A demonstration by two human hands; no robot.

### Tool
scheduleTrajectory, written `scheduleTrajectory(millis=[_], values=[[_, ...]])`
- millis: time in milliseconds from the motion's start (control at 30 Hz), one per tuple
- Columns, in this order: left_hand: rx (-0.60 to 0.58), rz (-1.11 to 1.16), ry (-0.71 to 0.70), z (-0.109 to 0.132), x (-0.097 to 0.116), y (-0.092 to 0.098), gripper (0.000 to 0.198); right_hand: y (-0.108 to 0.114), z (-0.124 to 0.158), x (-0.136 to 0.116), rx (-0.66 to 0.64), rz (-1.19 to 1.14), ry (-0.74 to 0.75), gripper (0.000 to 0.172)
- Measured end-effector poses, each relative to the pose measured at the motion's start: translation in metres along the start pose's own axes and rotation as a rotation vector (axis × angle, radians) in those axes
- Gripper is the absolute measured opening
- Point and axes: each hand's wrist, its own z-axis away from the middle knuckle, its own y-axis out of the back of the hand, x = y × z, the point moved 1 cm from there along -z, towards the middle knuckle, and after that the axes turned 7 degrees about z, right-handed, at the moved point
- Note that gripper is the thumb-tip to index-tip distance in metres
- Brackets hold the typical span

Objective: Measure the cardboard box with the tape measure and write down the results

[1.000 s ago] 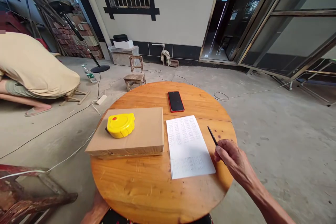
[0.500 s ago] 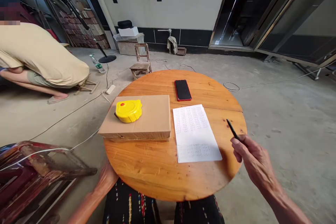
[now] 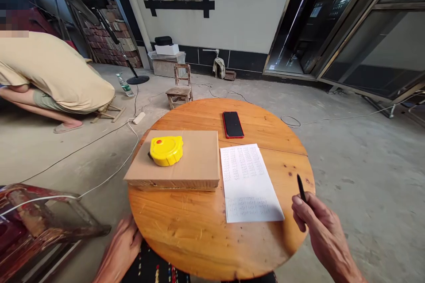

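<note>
My right hand [image 3: 320,221] is closed round a black pen [image 3: 301,188], whose end points up and away from me. It is just over the right edge of the round wooden table [image 3: 186,221]. To its left lies a white sheet of paper [image 3: 250,185] with rows of small marks at the top and bottom. My left hand [image 3: 122,245] is low at the table's left edge, its fingertips out of sight, so its grip cannot be told. A yellow tape measure [image 3: 166,151] rests on a flat cardboard box [image 3: 201,159]. Beyond the paper lies a red-edged phone [image 3: 233,124].
A person in a pale yellow shirt [image 3: 56,70] bends low at the left. A worn wooden chair [image 3: 43,221] stands near my left arm, a small chair [image 3: 181,88] past the table. White cable [image 3: 109,179] and a water bottle [image 3: 125,85] lie on the floor.
My view has tilted up a little, so the table sits lower. The pen now stands more upright in my right hand. More of my left hand shows beside the table edge.
</note>
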Motion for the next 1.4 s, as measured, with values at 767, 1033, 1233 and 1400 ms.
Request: scheduleTrajectory(millis=[767,1033,1233,1400], values=[[0.309,0.408,0.067,-0.004,0.132,-0.001,0.066,-0.064,-0.021,-0.047,-0.05,-0.162,0.033,0.049],[-0.131,0.083,-0.549,0.017,0.204,-0.072,0.058,-0.019,-0.037,0.009,0.003,0.321,0.123,0.05],[-0.225,0.04,-0.558,0.004,0.21,-0.095,0.056,-0.025,-0.028,0.004,-0.01,0.376,0.169,0.044],[-0.204,0.013,-0.548,0.006,0.208,-0.095,0.05,-0.022,-0.022,0.002,-0.072,0.367,0.122,0.044]])
